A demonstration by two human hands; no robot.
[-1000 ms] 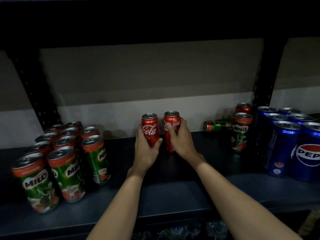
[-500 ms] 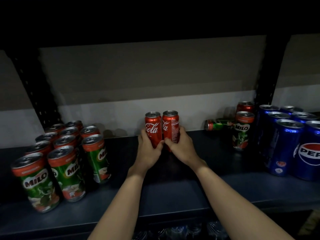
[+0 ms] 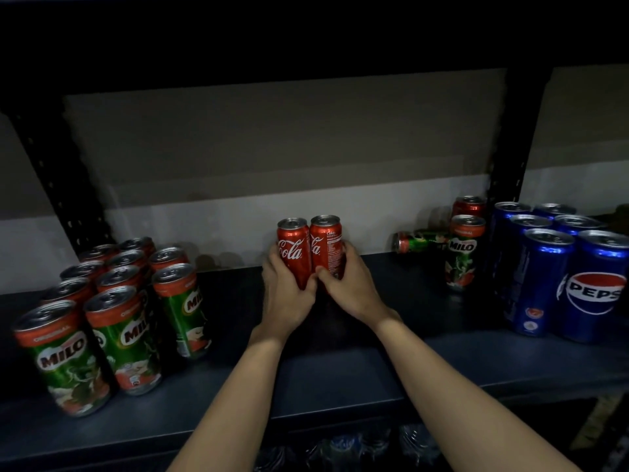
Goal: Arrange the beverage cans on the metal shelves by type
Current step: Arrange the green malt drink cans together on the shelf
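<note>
Centrally, each hand (image 3: 287,294) grips a Coca-Cola can (image 3: 294,250), touching.

The dark metal shelf (image 3: 340,379) carries a block of upright Milo cans (image 3: 112,301) at its left; two Coca-Cola cans (image 3: 308,250) stand touching at mid-back; rightward one Milo can (image 3: 420,240) lies tipped beside an upright Milo can (image 3: 463,253), a red can (image 3: 469,205) behind it; Pepsi cans (image 3: 561,267) cluster at far right.

Bare shelf surface (image 3: 238,335) lies open between a block of upright Milo cans (image 3: 112,301) at left and Pepsi cans (image 3: 561,267) at right. Near the Pepsi group, one standing Milo can (image 3: 463,253) and one toppled can (image 3: 420,240) crowd the back edge.
</note>
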